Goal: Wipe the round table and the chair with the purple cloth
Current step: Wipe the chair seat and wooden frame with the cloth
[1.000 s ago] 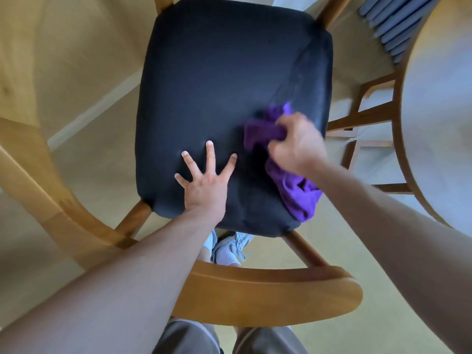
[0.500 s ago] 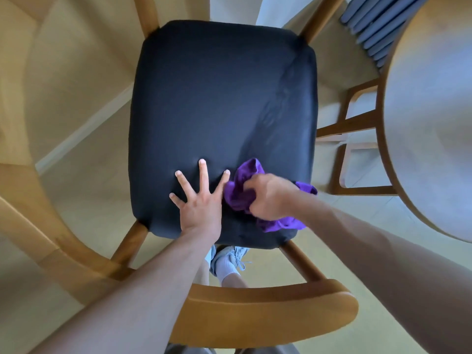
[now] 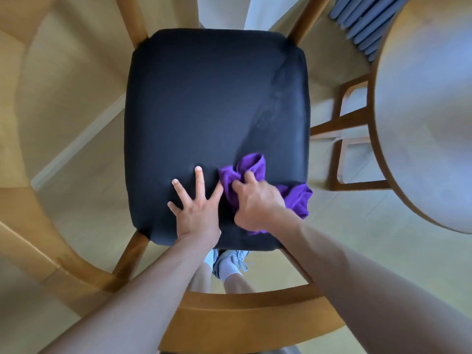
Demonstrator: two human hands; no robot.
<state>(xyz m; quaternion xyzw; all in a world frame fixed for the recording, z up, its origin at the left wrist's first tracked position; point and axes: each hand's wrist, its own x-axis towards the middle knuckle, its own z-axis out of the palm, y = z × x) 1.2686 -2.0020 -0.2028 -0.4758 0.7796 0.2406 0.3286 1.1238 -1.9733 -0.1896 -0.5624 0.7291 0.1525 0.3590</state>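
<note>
The purple cloth lies bunched on the near right part of the chair's dark seat, with one end hanging over the seat's right edge. The right hand presses down on the cloth, its fingers curled into the folds and gripping them. Just beside it, the left hand lies flat on the seat with fingers spread and straight, holding nothing; the index fingertip nearly touches the cloth. The seat is a dark padded square with rounded corners, and a faintly shinier streak runs diagonally from the cloth toward the far right corner. Most of the seat beyond the hands is bare. The wooden backrest curves across the bottom of the view, close to the person, with both forearms reaching over it. The round table stands to the right, its rim apart from the seat, with another chair's wooden frame in between. Pale floor surrounds the seat, and a shoe shows under its near edge.
</note>
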